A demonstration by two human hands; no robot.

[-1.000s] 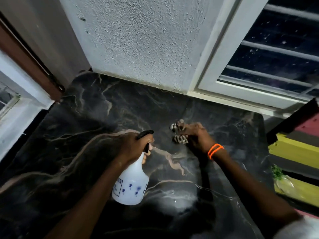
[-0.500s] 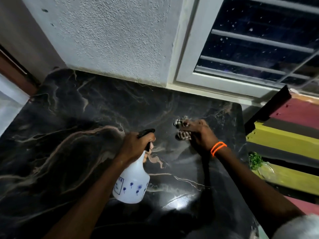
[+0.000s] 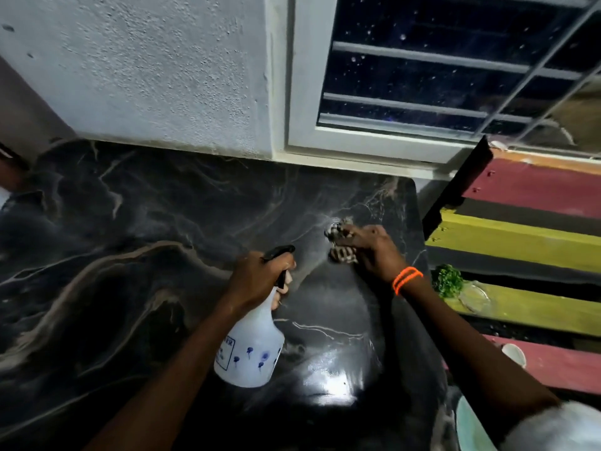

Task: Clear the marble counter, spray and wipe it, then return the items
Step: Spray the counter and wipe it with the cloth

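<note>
Left hand (image 3: 253,276) gripping the neck of a white plastic spray bottle with black trigger (image 3: 248,351) above the black veined marble counter (image 3: 130,255), right hand (image 3: 374,252) clutching a crumpled patterned cloth (image 3: 338,240) against the counter near its far right corner, orange wristbands (image 3: 406,278) on that wrist

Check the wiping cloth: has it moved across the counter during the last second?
Yes. The cloth, gripped by the right hand, has slid rightward, nearer the marble counter's right edge.

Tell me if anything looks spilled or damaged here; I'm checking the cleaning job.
Nothing stands out. The left hand holds the spray bottle above the marble counter; the right hand presses a cloth on it. No spill or break shows.
</note>
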